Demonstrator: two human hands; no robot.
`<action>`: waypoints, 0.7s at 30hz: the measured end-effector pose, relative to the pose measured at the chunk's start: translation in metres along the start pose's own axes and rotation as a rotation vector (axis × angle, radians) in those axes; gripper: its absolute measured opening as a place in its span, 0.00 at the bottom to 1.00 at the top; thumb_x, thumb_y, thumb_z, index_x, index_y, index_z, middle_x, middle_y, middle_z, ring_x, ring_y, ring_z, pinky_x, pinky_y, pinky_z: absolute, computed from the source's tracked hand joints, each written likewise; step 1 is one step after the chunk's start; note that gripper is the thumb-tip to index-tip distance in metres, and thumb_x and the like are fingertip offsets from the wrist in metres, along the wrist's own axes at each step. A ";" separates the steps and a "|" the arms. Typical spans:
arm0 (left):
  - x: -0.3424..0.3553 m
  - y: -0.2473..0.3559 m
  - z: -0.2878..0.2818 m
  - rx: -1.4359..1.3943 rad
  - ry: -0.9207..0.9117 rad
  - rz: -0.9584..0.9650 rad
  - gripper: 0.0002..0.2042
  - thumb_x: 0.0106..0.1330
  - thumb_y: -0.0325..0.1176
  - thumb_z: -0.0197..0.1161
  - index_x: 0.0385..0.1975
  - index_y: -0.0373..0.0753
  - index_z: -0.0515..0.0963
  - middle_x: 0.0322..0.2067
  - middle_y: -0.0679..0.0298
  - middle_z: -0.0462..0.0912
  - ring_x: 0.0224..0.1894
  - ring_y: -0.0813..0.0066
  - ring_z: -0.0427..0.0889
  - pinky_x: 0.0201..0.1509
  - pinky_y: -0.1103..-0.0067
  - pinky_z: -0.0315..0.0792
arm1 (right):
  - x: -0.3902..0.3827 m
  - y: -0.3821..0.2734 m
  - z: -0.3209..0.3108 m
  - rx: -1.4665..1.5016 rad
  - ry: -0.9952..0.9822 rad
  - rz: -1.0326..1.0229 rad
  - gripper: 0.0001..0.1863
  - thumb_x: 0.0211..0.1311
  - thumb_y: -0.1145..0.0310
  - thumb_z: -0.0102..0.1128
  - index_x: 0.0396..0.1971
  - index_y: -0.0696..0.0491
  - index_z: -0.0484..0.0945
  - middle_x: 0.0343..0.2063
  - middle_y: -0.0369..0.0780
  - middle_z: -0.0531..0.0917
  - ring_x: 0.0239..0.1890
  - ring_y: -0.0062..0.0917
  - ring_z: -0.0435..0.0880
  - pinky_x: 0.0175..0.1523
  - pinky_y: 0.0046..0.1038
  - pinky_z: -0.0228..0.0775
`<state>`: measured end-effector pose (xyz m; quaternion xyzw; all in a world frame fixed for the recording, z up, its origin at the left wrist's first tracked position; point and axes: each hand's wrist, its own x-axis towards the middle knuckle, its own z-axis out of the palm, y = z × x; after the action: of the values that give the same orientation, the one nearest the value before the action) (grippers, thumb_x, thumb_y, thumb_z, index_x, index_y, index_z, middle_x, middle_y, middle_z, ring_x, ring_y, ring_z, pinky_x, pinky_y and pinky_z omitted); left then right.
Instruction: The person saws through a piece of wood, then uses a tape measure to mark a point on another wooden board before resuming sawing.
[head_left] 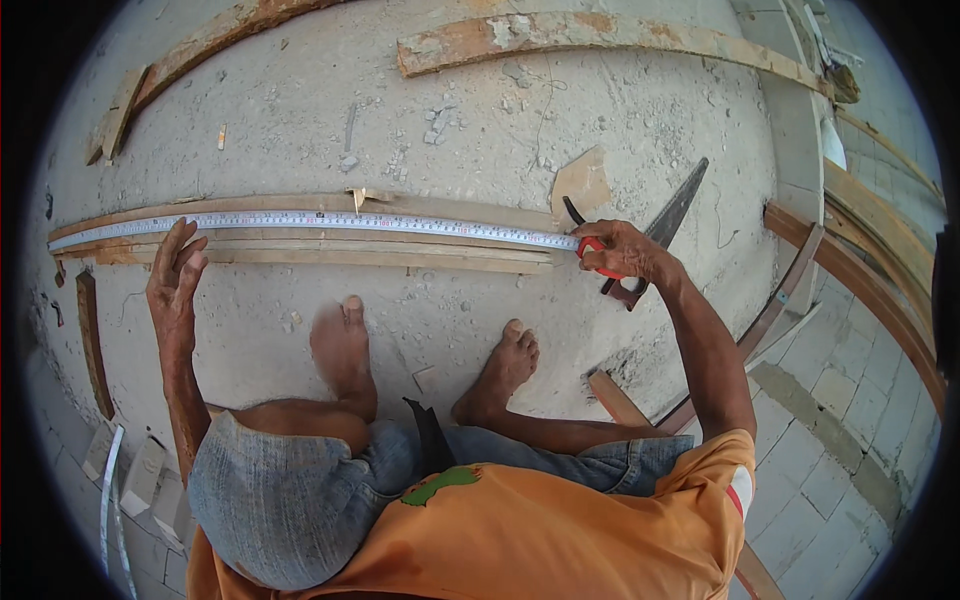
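Observation:
A tape measure blade (420, 225) is pulled out along long wooden strips (400, 252) lying on the concrete floor. My right hand (630, 250) is closed around the red tape measure case (592, 252) at the right end of the strips. A dark strap sticks up beside the case. Out to the left, my left hand (175, 270) has its fingers stretched out, with the fingertips at the blade's near edge; whether they press on it I cannot tell. Behind and beside my right hand lies a handsaw (680, 200), its handle partly hidden.
Rough boards lie at the far side (560, 35) and far left (200, 55). A flat scrap (582, 180) is beyond my right hand. Reddish-brown beams (870, 280) rest at the right. A short wooden piece (93, 345) lies at the left. Rubble dots the floor around my bare feet.

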<state>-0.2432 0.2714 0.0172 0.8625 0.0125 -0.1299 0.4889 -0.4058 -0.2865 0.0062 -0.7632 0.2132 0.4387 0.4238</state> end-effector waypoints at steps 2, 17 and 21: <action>-0.002 -0.003 0.008 0.015 -0.028 -0.023 0.33 0.60 0.52 0.66 0.62 0.40 0.70 0.58 0.52 0.74 0.59 0.58 0.76 0.63 0.55 0.69 | 0.002 -0.001 -0.001 -0.105 0.005 -0.010 0.22 0.51 0.65 0.64 0.49 0.52 0.81 0.31 0.39 0.85 0.37 0.25 0.82 0.46 0.28 0.72; 0.000 0.003 0.049 0.123 -0.149 0.033 0.30 0.63 0.46 0.66 0.62 0.38 0.71 0.57 0.53 0.75 0.57 0.61 0.75 0.60 0.65 0.71 | 0.011 0.012 0.001 -0.144 0.020 -0.042 0.27 0.49 0.64 0.72 0.51 0.56 0.79 0.33 0.41 0.84 0.36 0.25 0.82 0.46 0.30 0.75; 0.000 0.009 0.056 0.111 -0.155 -0.006 0.29 0.63 0.42 0.67 0.62 0.36 0.70 0.51 0.48 0.77 0.56 0.58 0.76 0.58 0.66 0.72 | 0.012 0.016 0.002 -0.130 0.033 0.002 0.28 0.47 0.65 0.71 0.51 0.57 0.79 0.33 0.41 0.84 0.37 0.26 0.82 0.46 0.30 0.74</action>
<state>-0.2532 0.2195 -0.0025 0.8757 -0.0302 -0.1981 0.4394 -0.4120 -0.2929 -0.0122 -0.7960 0.1920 0.4395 0.3694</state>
